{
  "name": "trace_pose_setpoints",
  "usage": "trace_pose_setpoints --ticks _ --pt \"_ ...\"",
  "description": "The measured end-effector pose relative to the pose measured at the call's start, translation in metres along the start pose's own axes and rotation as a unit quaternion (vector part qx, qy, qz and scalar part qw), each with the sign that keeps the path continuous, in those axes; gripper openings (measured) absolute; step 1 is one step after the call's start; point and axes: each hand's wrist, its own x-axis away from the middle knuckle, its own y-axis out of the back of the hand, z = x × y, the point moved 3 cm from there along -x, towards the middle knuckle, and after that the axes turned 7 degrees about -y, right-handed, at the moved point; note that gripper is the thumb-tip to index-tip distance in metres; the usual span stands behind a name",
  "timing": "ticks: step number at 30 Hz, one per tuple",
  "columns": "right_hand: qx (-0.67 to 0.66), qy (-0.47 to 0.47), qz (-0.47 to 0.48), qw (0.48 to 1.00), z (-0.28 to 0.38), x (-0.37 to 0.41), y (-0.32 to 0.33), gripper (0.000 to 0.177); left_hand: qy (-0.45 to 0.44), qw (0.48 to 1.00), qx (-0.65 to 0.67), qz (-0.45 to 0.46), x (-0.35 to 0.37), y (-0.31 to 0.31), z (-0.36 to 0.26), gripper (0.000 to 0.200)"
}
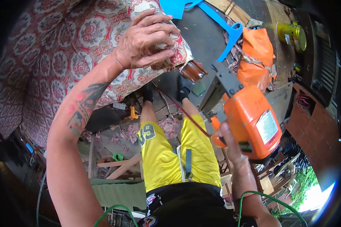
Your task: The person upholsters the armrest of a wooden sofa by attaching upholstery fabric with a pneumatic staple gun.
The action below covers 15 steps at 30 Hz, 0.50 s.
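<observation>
My left hand [149,39] lies on the end of a sofa arm, its fingers spread and slightly curled over the cloth. Red-and-cream floral upholstery fabric [93,32] covers the sofa. A brown carved wooden end [193,70] sticks out of the arm's covering, close to my left hand. My right hand [233,145] is wrapped round the handle of an orange pneumatic staple gun [250,117], partly hidden by its body. The gun's dark metal nose [225,77] points up toward the sofa arm, apart from it. A dark red air hose [183,111] runs to the gun.
A blue plastic piece [231,32] and an orange sheet or bag [255,56] lie beyond the gun. A yellow bucket [291,36] is at the far right. Fabric scraps [168,126] and wooden strips [125,166] litter the floor around my legs.
</observation>
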Motion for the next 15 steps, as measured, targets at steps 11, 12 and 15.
trace_pose_setpoints --ticks 11,12,15 --pt "0.014 -0.097 -0.008 0.995 -0.015 -0.014 0.140 0.028 0.032 0.998 -0.022 0.052 -0.004 0.006 -0.007 0.018" --pt "-0.008 -0.089 -0.018 0.996 -0.019 -0.014 0.148 0.026 0.038 0.997 -0.024 0.066 -0.006 0.007 -0.008 0.017" --pt "-0.022 -0.131 -0.060 0.989 -0.053 -0.013 0.164 0.020 0.048 0.994 -0.018 0.095 -0.010 0.011 -0.010 0.018"
